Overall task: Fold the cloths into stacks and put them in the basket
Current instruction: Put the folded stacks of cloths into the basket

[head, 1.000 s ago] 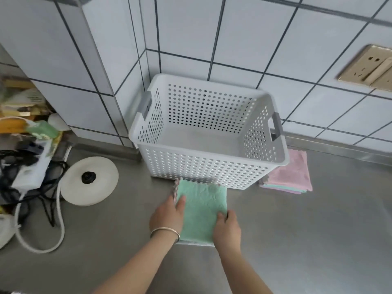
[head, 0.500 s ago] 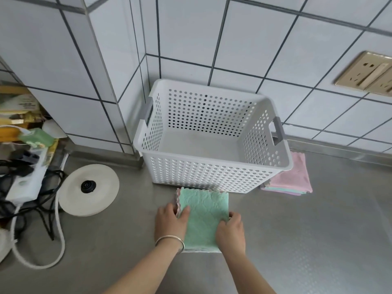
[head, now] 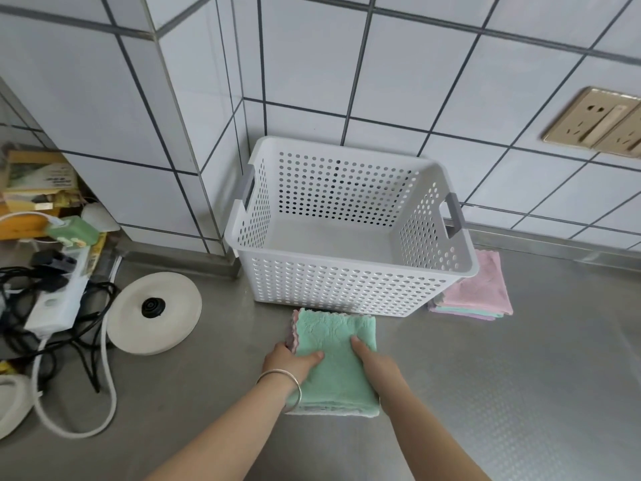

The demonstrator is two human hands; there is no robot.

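A folded stack of cloths, green on top with pink edges showing at its left, lies on the steel counter just in front of the white perforated basket. My left hand grips the stack's left side, thumb on top. My right hand grips its right side, fingers on the green cloth. The basket holds nothing. A second pile of pink and green cloths lies flat to the right of the basket, partly hidden behind its corner.
A round white kettle base with its cord sits to the left. Further left are a power strip, black cables and boxes. A tiled wall with a gold socket stands behind the basket. Bare steel counter extends to the right.
Both hands have shifted inward onto the stack, closing on its sides. The view has tilted, so the basket and stack sit lower in the frame.
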